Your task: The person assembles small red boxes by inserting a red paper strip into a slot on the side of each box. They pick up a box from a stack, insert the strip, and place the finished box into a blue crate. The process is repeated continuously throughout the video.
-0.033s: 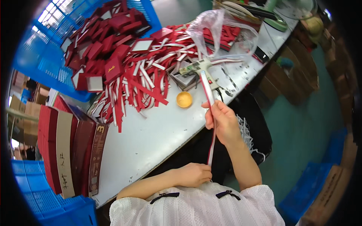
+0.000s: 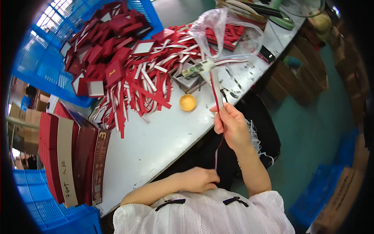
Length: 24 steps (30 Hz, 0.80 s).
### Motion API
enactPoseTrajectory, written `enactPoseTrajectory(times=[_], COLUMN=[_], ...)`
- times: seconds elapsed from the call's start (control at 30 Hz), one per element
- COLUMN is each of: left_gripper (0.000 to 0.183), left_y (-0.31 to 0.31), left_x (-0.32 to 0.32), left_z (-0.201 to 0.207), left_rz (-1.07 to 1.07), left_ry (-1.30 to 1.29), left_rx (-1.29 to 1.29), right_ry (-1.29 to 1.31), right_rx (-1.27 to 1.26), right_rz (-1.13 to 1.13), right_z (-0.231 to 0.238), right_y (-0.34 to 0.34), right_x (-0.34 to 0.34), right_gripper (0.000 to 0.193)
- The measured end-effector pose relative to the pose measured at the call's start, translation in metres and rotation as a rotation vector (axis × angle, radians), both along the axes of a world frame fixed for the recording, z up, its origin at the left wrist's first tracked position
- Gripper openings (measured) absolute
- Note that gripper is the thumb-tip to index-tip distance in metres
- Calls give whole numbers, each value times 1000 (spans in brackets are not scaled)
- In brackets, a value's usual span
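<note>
My right hand [image 2: 233, 126] is closed over a long red-and-white ribbon strip [image 2: 217, 90], pinching it between thumb and fingers. The strip's upper part stands up past the hand in front of a pale glue gun [image 2: 204, 70]. Its lower part hangs in a narrow twist to the curled fingers of my left hand [image 2: 200, 179], low against my white top. How the left fingertips grip that end is partly hidden. Many similar loose strips [image 2: 144, 85] are heaped on the white table [image 2: 144, 148]. A small yellow round dish [image 2: 187, 103] sits left of the held strip.
Dark red boxes [image 2: 115, 72] fill and spill from a blue crate [image 2: 43, 74]. Red boards [image 2: 48, 152] stand upright at the table's left end. A clear plastic bag [image 2: 210, 29] and a black phone [image 2: 267, 54] lie at the back. White scraps [image 2: 253, 136] hang by a dark seat.
The held strip has turned, showing more of its red side and a thinner lower part. My right hand has shifted slightly right. The left hand stays low.
</note>
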<state>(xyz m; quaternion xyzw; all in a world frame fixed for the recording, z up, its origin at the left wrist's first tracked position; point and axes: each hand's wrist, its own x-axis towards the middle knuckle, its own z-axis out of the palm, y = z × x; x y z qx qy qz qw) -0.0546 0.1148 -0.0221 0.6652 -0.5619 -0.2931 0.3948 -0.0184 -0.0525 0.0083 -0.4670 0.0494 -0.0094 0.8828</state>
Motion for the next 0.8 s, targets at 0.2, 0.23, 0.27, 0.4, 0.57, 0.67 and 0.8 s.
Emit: enactPoseTrajectory(times=[0.2,0.23,0.27,0.4,0.57,0.67,0.8], left_gripper=[11,9,9,13,16,19,20], left_y=[-39,-44,-48,-42,-43,-39,-39], left_x=[60,65,65,70,67,65,58], left_z=[52,58,64,69,73,70,67], left_rz=[573,639,675,746,719,730,709], left_ry=[515,601,608,622,644,685,650], left_rx=[-297,-336,-376,-330,-315,-386,-340], right_ry=[38,38,35,38,-47,-142,-581], right_rx=[-413,-439,-468,-556,-638,-687,-1209], right_rz=[-32,-22,-18,-20,-80,-204,-746], right_z=[18,21,23,26,24,10,44], right_y=[-13,-13,-13,-10,-14,-7,3], right_x=[-49,-53,-57,-60,-60,-52,-44], right_gripper=[17,17,16,16,16,10,16])
